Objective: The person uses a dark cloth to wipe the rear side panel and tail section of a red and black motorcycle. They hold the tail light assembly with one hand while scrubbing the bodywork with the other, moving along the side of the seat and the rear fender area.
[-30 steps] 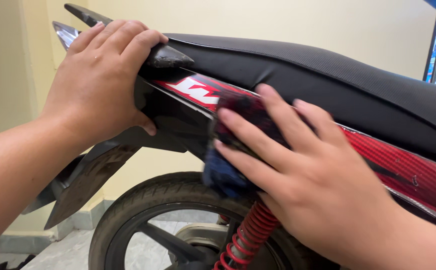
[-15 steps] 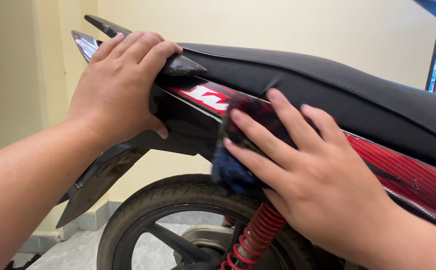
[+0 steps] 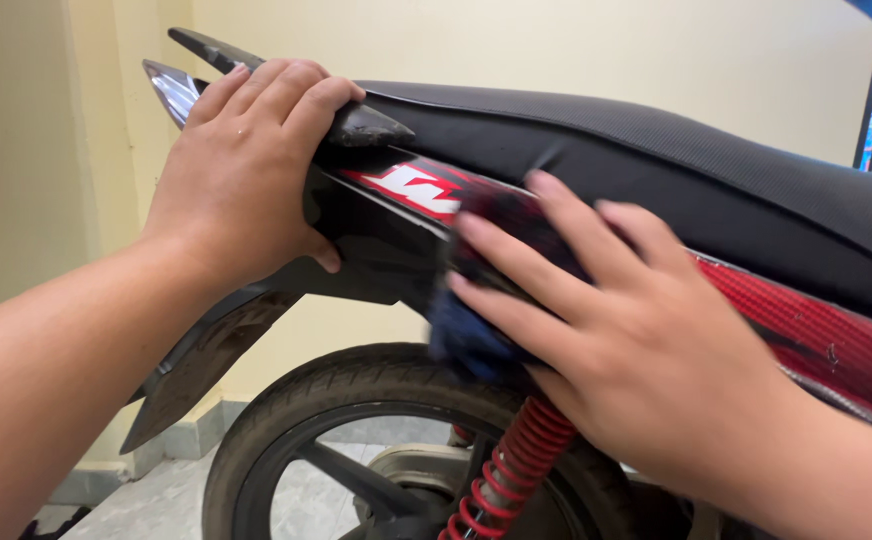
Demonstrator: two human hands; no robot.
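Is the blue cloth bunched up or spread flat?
Bunched up: the blue cloth sits in a lump under the right hand.

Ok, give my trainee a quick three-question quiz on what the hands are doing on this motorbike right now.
1. True or false: the left hand grips the tail of the motorbike.
2. What does the right hand press against the red side panel? A) a sponge B) a dark blue cloth C) a brush
3. What colour is the spring beside the rear tyre?

Key:
1. True; it wraps the tail by the seat.
2. B, the dark blue cloth.
3. Red; the spring sits below the right hand.
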